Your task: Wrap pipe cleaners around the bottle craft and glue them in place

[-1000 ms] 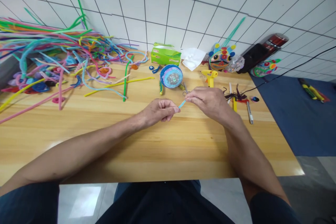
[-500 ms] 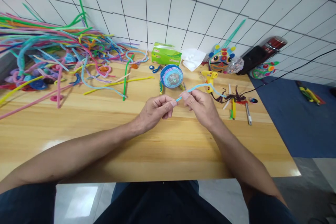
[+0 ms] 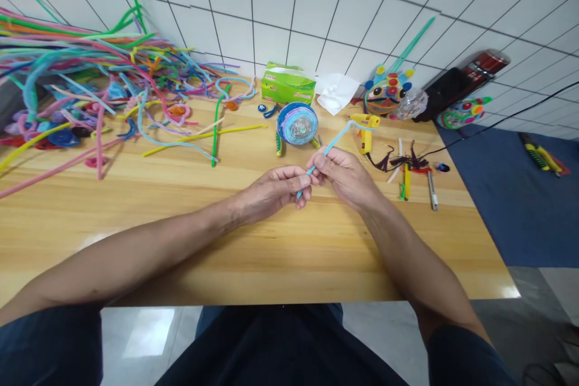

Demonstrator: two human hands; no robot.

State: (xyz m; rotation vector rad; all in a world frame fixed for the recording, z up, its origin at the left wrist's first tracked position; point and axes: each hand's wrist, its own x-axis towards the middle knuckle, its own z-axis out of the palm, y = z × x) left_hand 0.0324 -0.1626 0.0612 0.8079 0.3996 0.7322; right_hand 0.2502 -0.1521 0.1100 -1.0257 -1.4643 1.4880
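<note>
Wooden tabletop [image 3: 280, 259] fills my feed's middle; my left hand [image 3: 286, 189] and right hand [image 3: 346, 178] pinch a light-blue pipe cleaner [image 3: 335, 140] between them, bent tip at two o'clock, short end at seven.

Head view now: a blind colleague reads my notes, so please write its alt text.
A person's left hand and right hand hold a light blue pipe cleaner over a wooden table. Beyond are a round coiled piece, a green tissue pack and a yellow glue gun, with a heap of colorful pipe cleaners at left.
</note>
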